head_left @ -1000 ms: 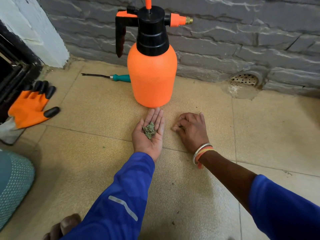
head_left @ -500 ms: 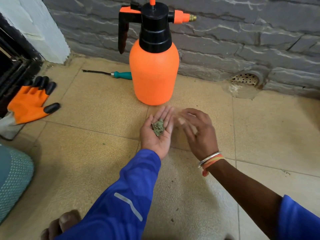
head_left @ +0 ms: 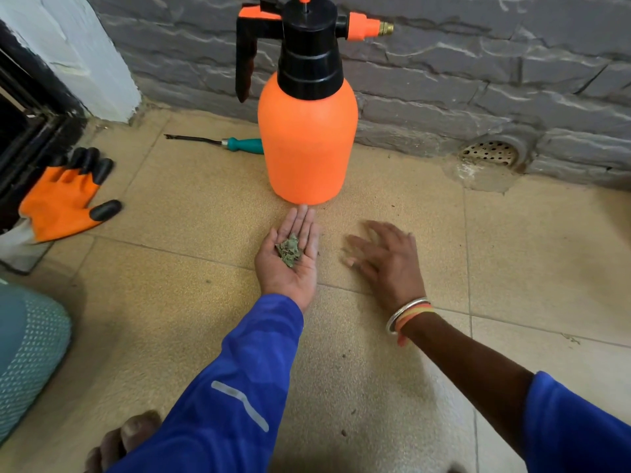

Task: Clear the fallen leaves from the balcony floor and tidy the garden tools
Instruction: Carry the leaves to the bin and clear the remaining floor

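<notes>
Beige tiles of the balcony floor (head_left: 153, 319) meet a grey stone wall (head_left: 478, 80) as a person in blue sleeves gathers debris by hand. The left hand (head_left: 283, 278) lies palm up at the middle of the floor, fingers straight and relaxed, cradling a small heap of dry leaves (head_left: 288, 250). Its fingertips point at the wall and stop just short of the orange sprayer (head_left: 307, 141). The right hand (head_left: 382, 257), wearing bangles (head_left: 408, 314), is spread palm down just beside it, released and holding nothing; motion blur makes it impossible to say whether it touches the tiles.

Leaf clearing looks well advanced. Only a leaf scrap (head_left: 573, 339) toward the right edge and a few specks are visible, and the handful has yet to be thrown away. Tidying the tools appears not to have begun.

The sprayer stands upright near the wall, nozzle aimed right toward the drain (head_left: 490, 153). A teal-handled weeder (head_left: 244, 145) lies flat, its long axis along the wall, metal tip pointing to the far left corner, handle end hidden behind the sprayer. An orange glove (head_left: 65, 203) lies at the left edge, fingers toward the wall.
</notes>
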A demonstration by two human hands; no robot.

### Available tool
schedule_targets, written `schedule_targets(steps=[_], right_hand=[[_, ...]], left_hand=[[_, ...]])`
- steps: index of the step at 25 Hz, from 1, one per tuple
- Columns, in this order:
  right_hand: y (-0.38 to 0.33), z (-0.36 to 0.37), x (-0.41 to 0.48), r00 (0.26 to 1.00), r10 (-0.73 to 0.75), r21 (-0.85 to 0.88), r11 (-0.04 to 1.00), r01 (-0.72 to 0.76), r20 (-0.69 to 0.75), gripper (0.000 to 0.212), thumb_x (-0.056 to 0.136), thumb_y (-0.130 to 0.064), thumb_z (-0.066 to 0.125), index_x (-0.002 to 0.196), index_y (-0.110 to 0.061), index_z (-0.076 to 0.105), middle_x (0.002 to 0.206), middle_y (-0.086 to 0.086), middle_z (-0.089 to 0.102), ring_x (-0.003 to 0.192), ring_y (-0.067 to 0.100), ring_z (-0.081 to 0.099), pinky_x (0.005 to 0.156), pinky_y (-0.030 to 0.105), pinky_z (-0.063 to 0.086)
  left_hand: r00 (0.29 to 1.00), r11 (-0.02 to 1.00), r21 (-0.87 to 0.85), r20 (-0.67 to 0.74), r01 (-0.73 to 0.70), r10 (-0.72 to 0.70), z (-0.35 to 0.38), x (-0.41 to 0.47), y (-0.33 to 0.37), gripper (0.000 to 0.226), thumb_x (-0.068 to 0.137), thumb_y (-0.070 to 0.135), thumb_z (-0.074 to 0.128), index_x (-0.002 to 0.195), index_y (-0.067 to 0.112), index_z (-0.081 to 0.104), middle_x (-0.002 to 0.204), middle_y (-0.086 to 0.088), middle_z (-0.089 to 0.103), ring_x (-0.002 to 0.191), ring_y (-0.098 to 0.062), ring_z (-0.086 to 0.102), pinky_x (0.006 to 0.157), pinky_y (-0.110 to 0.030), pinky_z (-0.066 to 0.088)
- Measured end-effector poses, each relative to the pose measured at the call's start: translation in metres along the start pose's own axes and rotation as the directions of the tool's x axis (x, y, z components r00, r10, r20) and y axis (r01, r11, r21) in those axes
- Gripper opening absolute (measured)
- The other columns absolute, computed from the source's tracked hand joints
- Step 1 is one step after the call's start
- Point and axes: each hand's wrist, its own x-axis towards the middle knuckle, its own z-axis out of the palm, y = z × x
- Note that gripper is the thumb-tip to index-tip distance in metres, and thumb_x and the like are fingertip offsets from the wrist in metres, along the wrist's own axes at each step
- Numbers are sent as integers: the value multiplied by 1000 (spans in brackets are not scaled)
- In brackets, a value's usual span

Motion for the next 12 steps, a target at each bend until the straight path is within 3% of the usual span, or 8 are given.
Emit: schedule_targets(steps=[3,6,9,12], right_hand=[[11,0,15,1000,27,141,990,-25,-8,33,76,-56,67,101,-37,76,139,-10,55,134,24,38,114,47,15],[8,2,20,1000,1,187,982,4,-23,15,76,-46,74,88,-37,79,131,-13,60,130,21,41,115,50,15],[6,3,19,991,-105,104,988,113,-81,21,82,-47,64,82,-31,78,114,-10,66,114,22,53,105,57,32],[-5,4,20,991,-135,-45,990,134,-18,22,90,-35,55,89,-20,71,107,-3,63,110,26,54,109,57,30]], left_hand=[[1000,1000,4,-12,-2,3,-1,1,-2,48,107,27,27,124,-6,58,126,-21,66,126,-30,58,102,-40,49],[1000,1000,16,-7,4,-4,0,1,-7,48,107,26,27,121,-6,59,124,-21,67,125,-29,58,104,-39,47],[1000,1000,23,-6,9,-9,0,0,-11,48,107,26,26,125,-6,58,126,-22,66,126,-29,57,104,-39,47],[1000,999,34,-8,27,-27,0,0,-15,48,107,26,27,124,-5,59,130,-22,63,129,-29,56,109,-39,44]])
